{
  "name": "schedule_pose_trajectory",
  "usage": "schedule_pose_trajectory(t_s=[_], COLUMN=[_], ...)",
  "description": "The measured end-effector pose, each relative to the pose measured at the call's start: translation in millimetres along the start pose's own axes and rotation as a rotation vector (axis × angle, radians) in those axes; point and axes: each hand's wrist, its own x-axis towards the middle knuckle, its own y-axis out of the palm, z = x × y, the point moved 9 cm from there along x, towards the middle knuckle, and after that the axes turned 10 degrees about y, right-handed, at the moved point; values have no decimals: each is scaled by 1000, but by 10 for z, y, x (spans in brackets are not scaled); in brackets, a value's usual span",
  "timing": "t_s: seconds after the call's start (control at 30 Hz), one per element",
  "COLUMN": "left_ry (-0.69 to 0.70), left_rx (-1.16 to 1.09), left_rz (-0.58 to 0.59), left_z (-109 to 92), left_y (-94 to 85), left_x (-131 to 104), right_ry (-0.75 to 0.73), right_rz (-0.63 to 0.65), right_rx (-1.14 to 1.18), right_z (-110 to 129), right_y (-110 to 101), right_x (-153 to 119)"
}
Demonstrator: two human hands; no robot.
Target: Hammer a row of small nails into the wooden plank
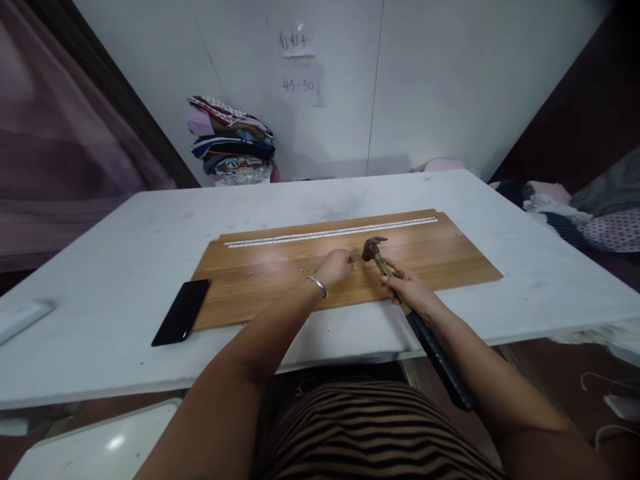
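Observation:
A wooden board (270,283) lies flat on the white table (125,267). Two thin, pale marked strips (330,233) run along its far side. My right hand (407,287) is closed round the handle of a claw hammer (383,263), whose head is just above the board, right of my left hand. My left hand (337,267), with a silver bracelet at the wrist, is at the middle of the board with its fingers pinched; what they hold is too small to make out. A few tiny pieces (303,271) lie on the board left of that hand.
A black phone (183,312) overlaps the board's near left corner. At the table's left edge lies a white object (25,317). Folded cloths (233,143) are stacked by the back wall, and more fabric (565,213) is heaped beyond the right edge.

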Motion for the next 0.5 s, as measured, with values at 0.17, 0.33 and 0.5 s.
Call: schedule_pose_trajectory(t_s=[0.17, 0.33, 0.5], left_ry=[70, 79, 84], left_rx=[36, -18, -31], left_rz=[-33, -68, -80], left_z=[-38, -74, -70], left_y=[42, 12, -128], left_x=[-3, -66, -154], right_ry=[-5, -7, -9], right_rz=[5, 21, 28], right_rx=[-7, -7, -21], right_z=[11, 18, 46], right_y=[16, 61, 109], right_x=[-8, -18, -46])
